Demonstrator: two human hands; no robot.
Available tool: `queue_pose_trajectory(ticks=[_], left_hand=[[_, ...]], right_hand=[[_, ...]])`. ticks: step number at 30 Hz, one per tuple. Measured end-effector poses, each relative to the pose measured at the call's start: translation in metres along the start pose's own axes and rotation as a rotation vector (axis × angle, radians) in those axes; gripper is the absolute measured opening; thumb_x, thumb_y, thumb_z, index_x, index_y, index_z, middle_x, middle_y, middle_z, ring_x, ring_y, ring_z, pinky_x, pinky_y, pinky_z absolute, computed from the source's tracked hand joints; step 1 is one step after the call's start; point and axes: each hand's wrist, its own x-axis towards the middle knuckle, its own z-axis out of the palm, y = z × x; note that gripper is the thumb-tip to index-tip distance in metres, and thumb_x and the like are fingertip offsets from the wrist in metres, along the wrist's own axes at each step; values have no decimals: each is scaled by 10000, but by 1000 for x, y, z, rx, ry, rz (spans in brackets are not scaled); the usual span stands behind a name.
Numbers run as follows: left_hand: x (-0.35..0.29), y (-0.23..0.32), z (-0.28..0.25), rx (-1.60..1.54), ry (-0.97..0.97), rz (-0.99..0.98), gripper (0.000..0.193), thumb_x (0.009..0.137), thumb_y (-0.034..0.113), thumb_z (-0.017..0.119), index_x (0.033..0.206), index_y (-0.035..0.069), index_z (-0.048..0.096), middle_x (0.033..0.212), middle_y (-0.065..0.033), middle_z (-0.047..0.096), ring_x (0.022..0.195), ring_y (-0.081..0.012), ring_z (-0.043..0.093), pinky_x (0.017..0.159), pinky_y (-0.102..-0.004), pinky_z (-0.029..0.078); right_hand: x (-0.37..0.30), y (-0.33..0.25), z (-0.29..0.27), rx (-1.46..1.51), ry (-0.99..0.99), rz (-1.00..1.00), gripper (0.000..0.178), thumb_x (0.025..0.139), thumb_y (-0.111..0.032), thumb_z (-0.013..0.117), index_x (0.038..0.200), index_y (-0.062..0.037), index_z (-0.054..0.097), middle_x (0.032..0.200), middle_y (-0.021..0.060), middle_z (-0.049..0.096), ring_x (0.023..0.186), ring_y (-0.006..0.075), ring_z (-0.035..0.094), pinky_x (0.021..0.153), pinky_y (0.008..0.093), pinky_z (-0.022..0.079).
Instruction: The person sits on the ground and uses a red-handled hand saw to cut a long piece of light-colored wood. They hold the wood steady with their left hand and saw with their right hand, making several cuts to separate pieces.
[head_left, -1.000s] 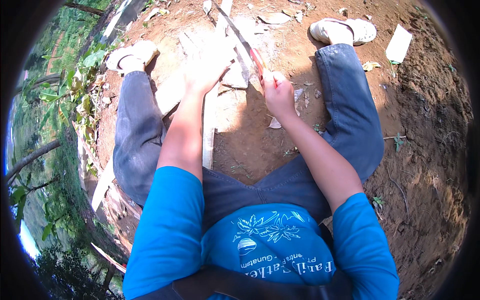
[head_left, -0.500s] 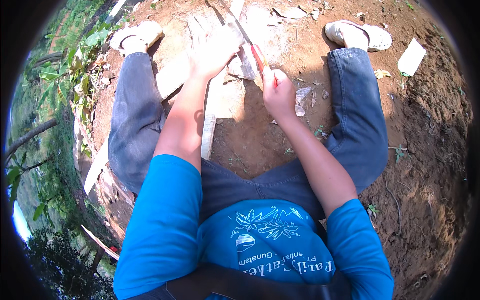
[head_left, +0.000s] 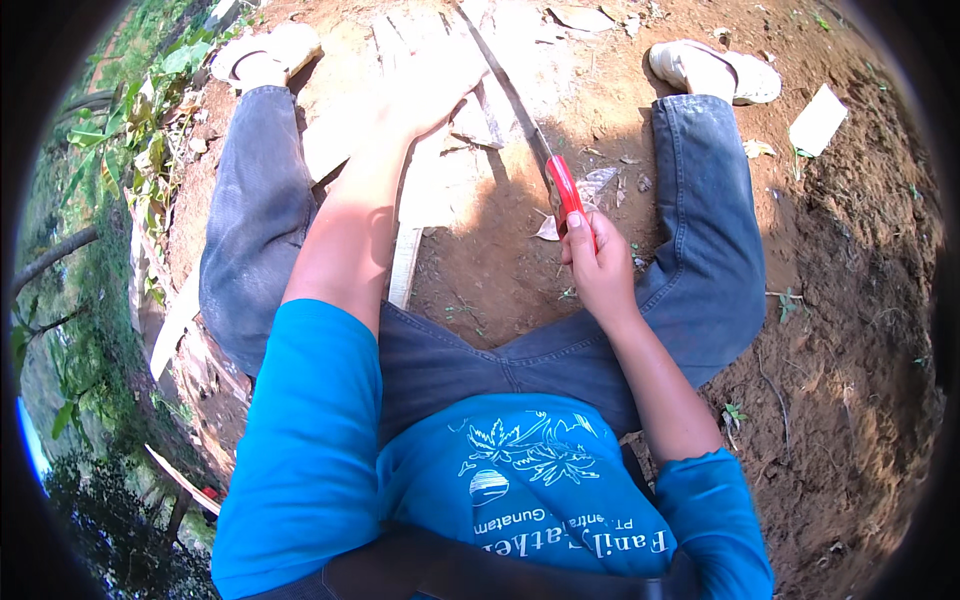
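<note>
Drawn back toward the lap and a little to the right since half a second ago, the right hand point(head_left: 600, 262) has brought the red-handled handsaw point(head_left: 563, 182) with it, while the left hand point(head_left: 435, 85) has stayed forward over the sunlit wood. The right hand's fingers curl around the smooth, glossy handle, thumb laid along it; the long, narrow, dark blade slants away up and left, passing just right of the left hand, and whether it touches wood I cannot tell. Glare washes out the left hand, so I cannot tell if it grips or lies spread. Beneath that arm, a pale, straight-edged wooden plank point(head_left: 404, 265) runs forward from between the legs. A grey, angular scrap point(head_left: 478, 122) lies just beside the left hand, and crinkled dry leaves point(head_left: 597, 183) lie near the saw handle. Pale slip-on clogs point(head_left: 757, 80) hold the feet, set wide apart below faded denim trousers point(head_left: 700, 200). Reddish soil point(head_left: 850, 290), coarse and crumbly at right, surrounds everything, with a flat whitish rectangular piece point(head_left: 818, 120) beyond the right leg.
</note>
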Motion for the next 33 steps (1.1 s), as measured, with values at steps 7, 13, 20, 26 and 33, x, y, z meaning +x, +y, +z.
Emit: queue_pose_trajectory(ticks=[7, 13, 20, 26, 33], left_hand=[[10, 12, 17, -216, 431, -237, 665, 951, 556, 543, 1486, 165, 484, 1543, -198, 420, 1441, -392, 353, 1188, -538, 259], [13, 10, 15, -212, 414, -220, 709, 895, 556, 610, 1468, 154, 498, 1515, -199, 449, 1416, -390, 385, 1173, -523, 289], [18, 8, 1, -140, 280, -196, 765, 828, 557, 688, 1447, 141, 514, 1482, -200, 482, 1388, -389, 422, 1155, -505, 325], [-9, -14, -50, 70, -22, -120, 816, 772, 557, 755, 1429, 130, 528, 1453, -200, 510, 1363, -388, 453, 1139, -490, 356], [-25, -42, -76, 255, -304, -184, 877, 706, 557, 833, 1407, 117, 544, 1420, -201, 544, 1335, -386, 490, 1121, -472, 392]], right_hand=[[-4, 8, 22, -169, 136, -62, 433, 1033, -262, 604, 701, -38, 441, 581, 48, 418, 542, 141, 376, 517, 369, 325], [39, -3, 11, -64, 112, 4, 486, 1030, -325, 603, 675, -29, 451, 565, 72, 418, 526, 156, 382, 511, 382, 322], [53, -32, 27, -216, 113, -65, 511, 1004, -371, 615, 681, -11, 452, 583, 158, 443, 527, 251, 422, 545, 432, 373], [50, 2, 21, -157, 53, -72, 480, 1018, -356, 611, 704, -30, 453, 589, 98, 435, 545, 172, 405, 534, 385, 370], [32, -5, 29, -28, 9, -9, 401, 1029, -340, 604, 775, -41, 525, 619, 21, 442, 583, 105, 408, 545, 333, 371]])
